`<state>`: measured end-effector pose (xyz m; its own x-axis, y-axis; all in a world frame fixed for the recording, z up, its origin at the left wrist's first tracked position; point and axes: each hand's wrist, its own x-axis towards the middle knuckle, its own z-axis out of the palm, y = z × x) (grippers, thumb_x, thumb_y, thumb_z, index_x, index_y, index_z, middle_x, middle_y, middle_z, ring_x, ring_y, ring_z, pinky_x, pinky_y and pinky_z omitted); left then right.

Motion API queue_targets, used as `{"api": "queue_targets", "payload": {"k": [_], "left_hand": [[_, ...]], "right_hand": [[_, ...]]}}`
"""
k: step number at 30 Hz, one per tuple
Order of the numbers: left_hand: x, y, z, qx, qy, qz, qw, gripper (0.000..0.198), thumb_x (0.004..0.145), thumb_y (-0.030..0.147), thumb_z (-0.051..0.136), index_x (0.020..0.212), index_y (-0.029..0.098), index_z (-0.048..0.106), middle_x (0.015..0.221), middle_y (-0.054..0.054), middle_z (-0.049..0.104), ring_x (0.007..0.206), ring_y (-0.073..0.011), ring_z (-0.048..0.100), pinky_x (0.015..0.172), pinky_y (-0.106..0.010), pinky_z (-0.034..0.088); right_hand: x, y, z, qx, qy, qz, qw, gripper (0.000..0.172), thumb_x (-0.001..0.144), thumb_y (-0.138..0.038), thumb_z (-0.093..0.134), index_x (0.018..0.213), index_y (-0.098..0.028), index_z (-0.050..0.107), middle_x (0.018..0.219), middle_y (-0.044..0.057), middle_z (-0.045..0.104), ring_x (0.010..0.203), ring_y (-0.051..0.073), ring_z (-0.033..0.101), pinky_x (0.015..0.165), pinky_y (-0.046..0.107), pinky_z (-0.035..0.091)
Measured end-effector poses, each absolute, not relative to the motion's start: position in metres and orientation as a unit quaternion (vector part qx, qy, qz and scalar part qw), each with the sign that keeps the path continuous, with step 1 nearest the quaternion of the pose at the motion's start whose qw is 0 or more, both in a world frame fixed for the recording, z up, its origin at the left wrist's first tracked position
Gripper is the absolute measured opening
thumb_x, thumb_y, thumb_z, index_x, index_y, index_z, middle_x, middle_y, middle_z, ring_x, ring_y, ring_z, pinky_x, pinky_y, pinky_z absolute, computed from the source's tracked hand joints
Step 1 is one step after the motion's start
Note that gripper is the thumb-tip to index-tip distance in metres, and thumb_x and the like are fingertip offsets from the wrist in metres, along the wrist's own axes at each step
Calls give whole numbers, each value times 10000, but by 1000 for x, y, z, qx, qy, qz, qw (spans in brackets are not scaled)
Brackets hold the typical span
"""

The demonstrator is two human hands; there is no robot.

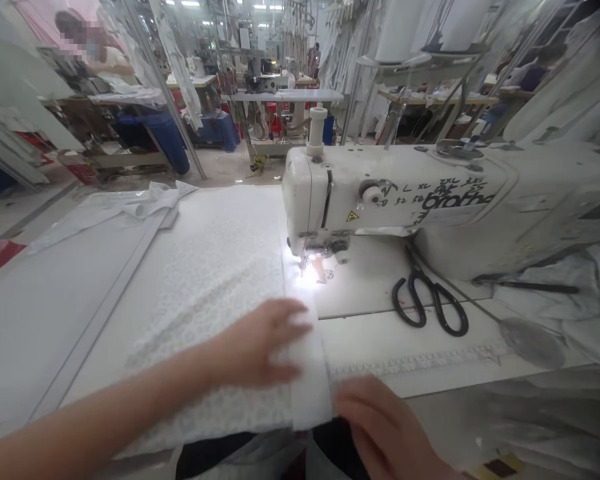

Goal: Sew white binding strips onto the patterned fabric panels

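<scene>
My left hand [260,343], slightly blurred, has its fingers spread over the patterned white fabric [215,267] and a plain white strip [313,390] along its right edge. The strip runs up to the lit needle area of the white sewing machine [340,193]. At the strip's lower right edge is my right hand [380,420]. Its fingers are bent and held together, blurred by motion; whether they grip the strip's edge or something else cannot be made out.
Black-handled scissors [427,300] lie on the machine bed, right of the needle. A clear ruler [420,360] lies along the table's front edge. More white fabric [560,300] is bunched at right. Loose pale pieces [130,207] lie at back left. A person [97,50] sits farther off.
</scene>
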<state>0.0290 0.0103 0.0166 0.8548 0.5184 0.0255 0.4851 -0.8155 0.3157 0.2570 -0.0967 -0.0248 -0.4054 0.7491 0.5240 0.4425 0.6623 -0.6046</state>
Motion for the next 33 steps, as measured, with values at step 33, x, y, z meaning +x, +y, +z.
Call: {"api": "queue_targets", "payload": {"k": [33], "left_hand": [[49,-135,-22,960,150,205,115,238,844,77,463,1063,123,541,867,-56,622,798,-169,529,710,-328,358]], "right_hand": [[242,-191,-53,-392,-354,759,380,355,757,-461,644,632,-137,570,549,-24,542,462,70,473,482,207,388]]}}
